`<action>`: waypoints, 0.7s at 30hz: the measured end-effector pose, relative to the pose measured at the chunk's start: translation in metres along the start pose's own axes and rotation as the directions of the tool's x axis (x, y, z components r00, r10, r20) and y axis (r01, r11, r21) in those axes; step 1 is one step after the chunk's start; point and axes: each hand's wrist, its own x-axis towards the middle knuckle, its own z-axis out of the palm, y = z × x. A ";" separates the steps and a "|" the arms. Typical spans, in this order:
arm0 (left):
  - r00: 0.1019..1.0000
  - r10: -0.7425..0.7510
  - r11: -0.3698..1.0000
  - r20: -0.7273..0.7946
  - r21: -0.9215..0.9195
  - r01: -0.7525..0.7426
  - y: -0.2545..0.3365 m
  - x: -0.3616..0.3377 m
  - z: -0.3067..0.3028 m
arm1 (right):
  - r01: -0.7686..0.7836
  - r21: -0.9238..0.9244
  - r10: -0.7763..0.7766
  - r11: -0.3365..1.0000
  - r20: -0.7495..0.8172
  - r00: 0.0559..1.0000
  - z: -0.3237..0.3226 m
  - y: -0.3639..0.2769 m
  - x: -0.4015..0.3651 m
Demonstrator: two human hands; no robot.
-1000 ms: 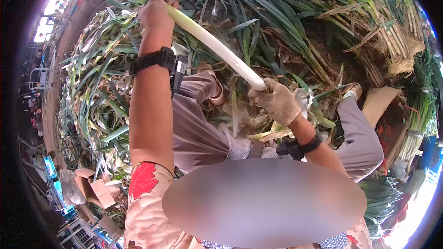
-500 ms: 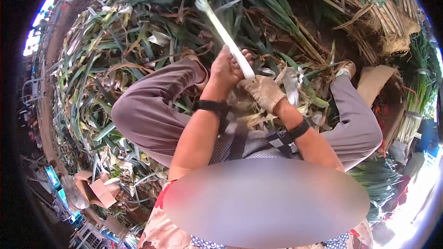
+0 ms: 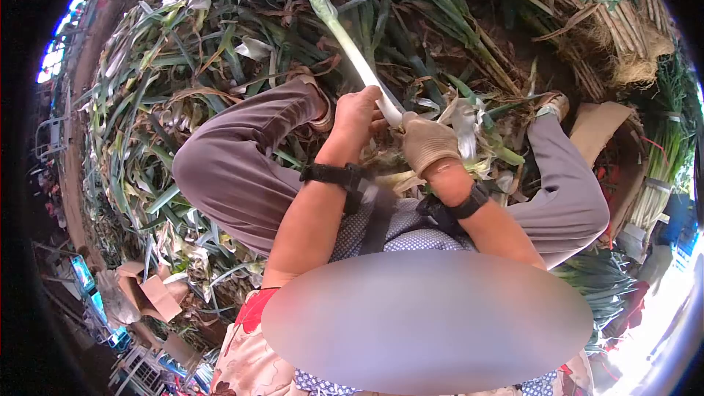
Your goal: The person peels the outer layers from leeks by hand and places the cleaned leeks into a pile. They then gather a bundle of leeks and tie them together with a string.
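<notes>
A long green onion (image 3: 357, 59) slants across the middle, its white shank toward me and its green leaves pointing up and away. My left hand (image 3: 358, 114), bare, is closed around the lower shank, with the thumb along the top of it. My right hand (image 3: 430, 145), in a beige knit glove, is pinched at the white base end; its fingertips are partly hidden. Loose peeled skins and leaf scraps (image 3: 463, 128) lie just beyond and beside the gloved hand, between my bent legs.
Heaped green onion leaves (image 3: 169, 88) cover the ground ahead and to the left. Bundles with roots (image 3: 623, 37) lie at the upper right. Tied green onions (image 3: 651, 198) stand at far right, near a cardboard piece (image 3: 598, 132). A torn cardboard box (image 3: 150, 293) sits lower left.
My left hand has turned over, its back now facing up around the shank. My gloved right hand has shifted slightly right and rotated at the base end. The green onion stays in nearly the same place.
</notes>
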 end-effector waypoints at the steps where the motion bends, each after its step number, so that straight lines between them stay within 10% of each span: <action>1: 1.000 0.000 1.000 0.017 -0.003 0.000 0.000 0.002 -0.002 | -0.001 0.001 0.001 1.000 0.001 1.000 0.000 -0.001 0.000; 8: 0.976 -0.047 0.991 0.214 -0.113 0.072 -0.002 0.016 -0.017 | 0.029 -0.029 -0.030 0.999 -0.036 0.999 0.003 0.002 0.001; 21: 0.992 0.027 0.999 0.122 0.021 -0.030 -0.020 0.017 -0.013 | 0.027 -0.036 -0.030 0.999 -0.091 0.995 0.008 0.004 0.004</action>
